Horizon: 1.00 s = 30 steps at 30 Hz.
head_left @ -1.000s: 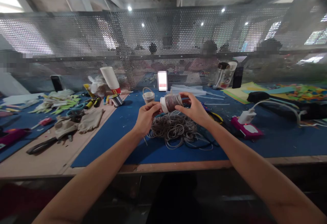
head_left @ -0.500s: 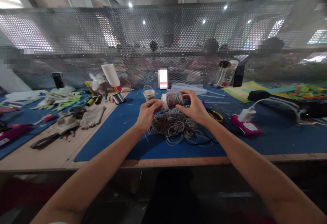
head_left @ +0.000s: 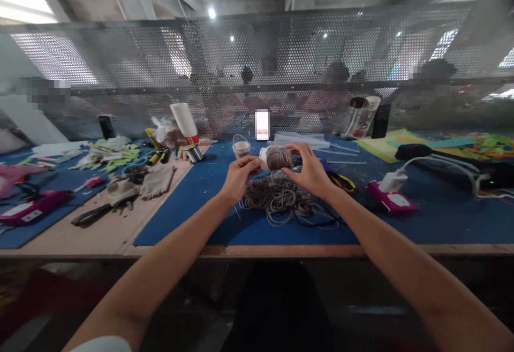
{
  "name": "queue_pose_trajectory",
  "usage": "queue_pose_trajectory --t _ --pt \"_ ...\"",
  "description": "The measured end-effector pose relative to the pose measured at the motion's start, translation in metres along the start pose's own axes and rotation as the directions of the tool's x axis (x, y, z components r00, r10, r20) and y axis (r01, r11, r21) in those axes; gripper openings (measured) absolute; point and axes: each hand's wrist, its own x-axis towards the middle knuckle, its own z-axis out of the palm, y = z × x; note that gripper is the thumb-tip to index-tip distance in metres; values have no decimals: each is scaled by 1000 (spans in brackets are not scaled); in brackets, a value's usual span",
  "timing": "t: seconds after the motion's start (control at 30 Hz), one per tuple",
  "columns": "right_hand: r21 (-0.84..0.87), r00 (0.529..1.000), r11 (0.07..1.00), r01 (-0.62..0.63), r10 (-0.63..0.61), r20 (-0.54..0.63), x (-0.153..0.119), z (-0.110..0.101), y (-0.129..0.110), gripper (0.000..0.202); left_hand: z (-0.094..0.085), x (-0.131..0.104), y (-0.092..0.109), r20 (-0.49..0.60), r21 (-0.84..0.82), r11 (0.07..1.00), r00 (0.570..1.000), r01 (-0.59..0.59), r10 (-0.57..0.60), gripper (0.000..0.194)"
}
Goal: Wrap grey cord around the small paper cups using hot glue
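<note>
A white cup (head_left: 277, 158) wound with grey-brown cord lies on its side in the air, its bare white end facing left. My right hand (head_left: 308, 169) grips it from the right, thumb below and fingers above. At the white end, my left hand (head_left: 240, 177) is closed in a pinch; what sits between its fingertips is too small to make out. Beneath both hands a loose heap of grey cord (head_left: 281, 199) spreads over the blue mat (head_left: 193, 218). Behind my left hand stands a small cord-covered basket (head_left: 241, 147) with a thin arched handle.
Left of the mat lie work gloves (head_left: 157, 182), a black-handled tool (head_left: 92, 214) and a leaning stack of paper cups (head_left: 184, 121). On the right are yellow-handled scissors (head_left: 343, 182) and a magenta box with a white charger (head_left: 395, 202). A lit phone (head_left: 262, 125) stands by the mesh partition.
The view has turned slightly left, so everything sits a little further right. Both hands keep nearly the same hold around the cup.
</note>
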Motion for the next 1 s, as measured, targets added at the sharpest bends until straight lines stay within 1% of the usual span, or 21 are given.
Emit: queue_pose_trajectory --t 0.1,0.3,0.4,0.5,0.63,0.77,0.9,1.0 --pt "1 1000 1000 -8 8 10 -1 0 0 56 0 0 -1 3 7 1000 1000 13 -13 23" --pt "-18 1000 1000 -3 3 17 -1 0 0 58 -1 1 -4 10 7 1000 1000 1 -1 22" --pt "-48 999 999 -4 6 49 -1 0 1 57 0 1 -5 -6 35 999 1000 -12 12 23" --pt "-74 998 997 4 0 61 -1 0 0 49 0 1 -5 -8 59 998 1000 -20 20 24" --pt "-73 1000 997 30 -30 0 0 -2 -5 32 0 -1 -3 10 106 994 999 -39 38 26" --pt "-76 998 996 44 -46 -34 1 -2 -9 23 1 -3 -3 27 160 985 998 -58 54 25" --pt "-56 998 998 33 -35 -48 0 -2 -12 9 3 -5 -3 65 207 974 995 -88 76 25" --pt "-25 999 1000 16 -17 -51 1 -3 -14 5 5 -6 -2 71 236 967 994 -99 85 24"
